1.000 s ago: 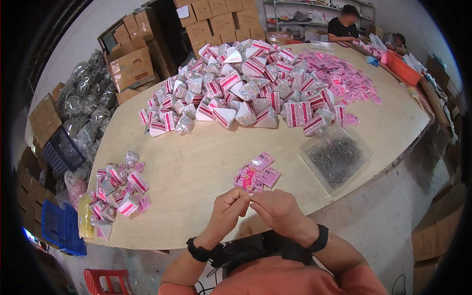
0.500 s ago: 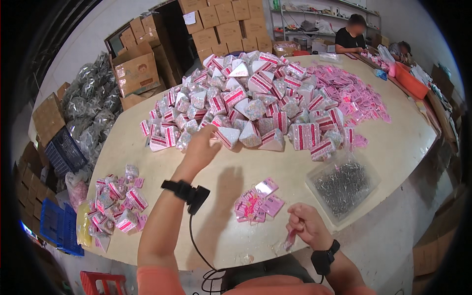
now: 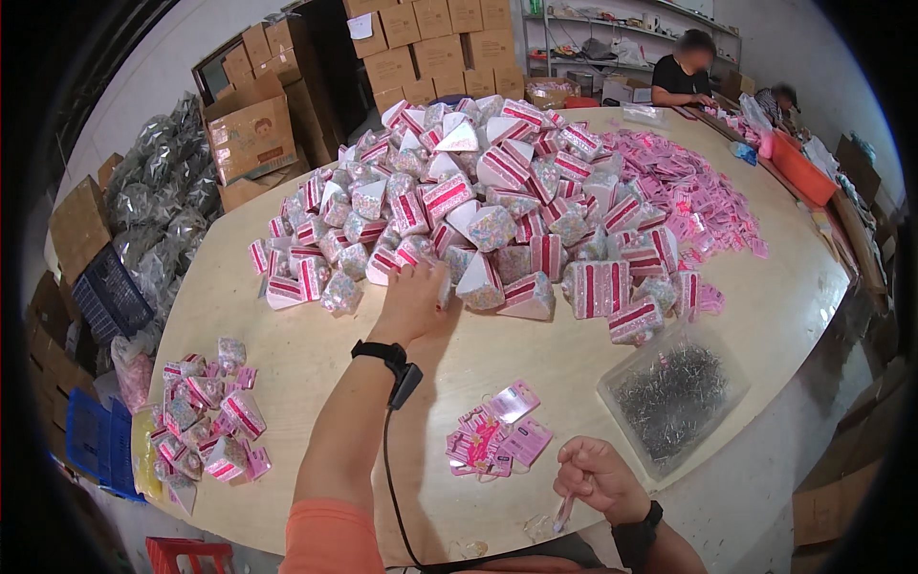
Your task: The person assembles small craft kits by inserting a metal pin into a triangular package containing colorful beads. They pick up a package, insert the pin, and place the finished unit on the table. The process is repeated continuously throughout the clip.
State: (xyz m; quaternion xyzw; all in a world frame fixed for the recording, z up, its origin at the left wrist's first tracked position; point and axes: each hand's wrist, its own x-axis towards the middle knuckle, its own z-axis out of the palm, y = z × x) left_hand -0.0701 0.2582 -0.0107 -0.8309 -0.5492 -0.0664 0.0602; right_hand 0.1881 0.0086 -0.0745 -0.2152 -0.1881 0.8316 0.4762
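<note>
Spread beneath the heap and beyond it on all near sides: a pale, wood-toned counter (image 3: pixel 287 354) with curved edges. Mounded high on it: the heap (image 3: pixel 492 228) of white, pink-and-crimson striped wedges shaped like cake slices. Along the heap's right flank: a wide scatter of small flat pink cards (image 3: pixel 712 196). Left of the heap and nearer: a smaller group of striped wedges (image 3: pixel 206 411), with pink cards among them. Right of the heap's near edge: a clear, square plastic box (image 3: pixel 631 438) of thin silvery metal pins (image 3: pixel 674 402). Nearer than the heap's middle: a loose, overlapping cluster of pink cards (image 3: pixel 492 435). At the heap's near edge: the left hand (image 3: pixel 414 297), fingers bent against a white-sided wedge (image 3: pixel 443 285); cannot tell whether closed on it. Well nearer than the heap: the right hand (image 3: pixel 595 478), curled narrow around a thin pale-pink strip (image 3: pixel 562 517), partly hidden.
</note>
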